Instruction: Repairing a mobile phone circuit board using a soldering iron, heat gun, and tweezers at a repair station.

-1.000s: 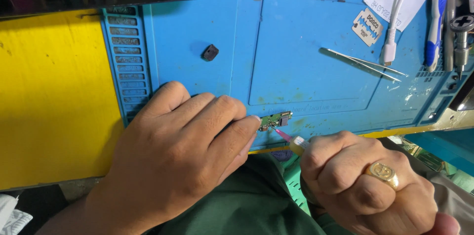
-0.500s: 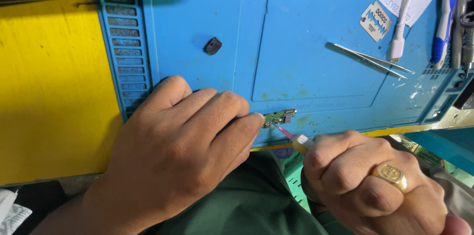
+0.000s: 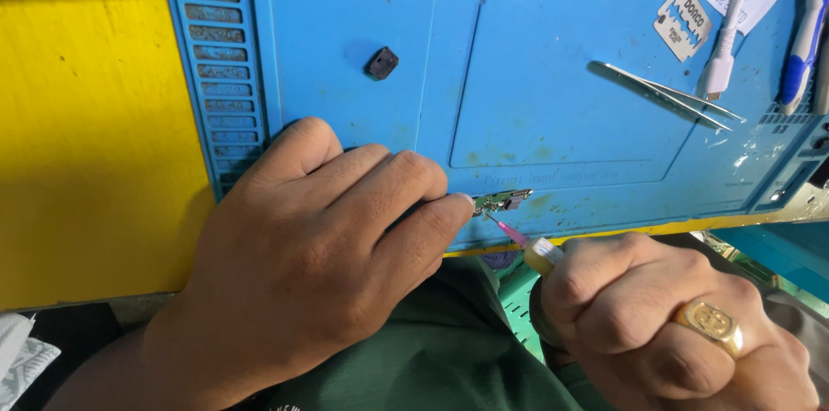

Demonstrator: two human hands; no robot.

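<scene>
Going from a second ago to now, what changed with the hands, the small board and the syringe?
Very little. The right hand brought the pink needle tip of the syringe closer, so it now sits at the small circuit board. The left hand keeps its fingertip pinning the board on the blue mat. Tweezers, black part and razor blade lie as before.
</scene>
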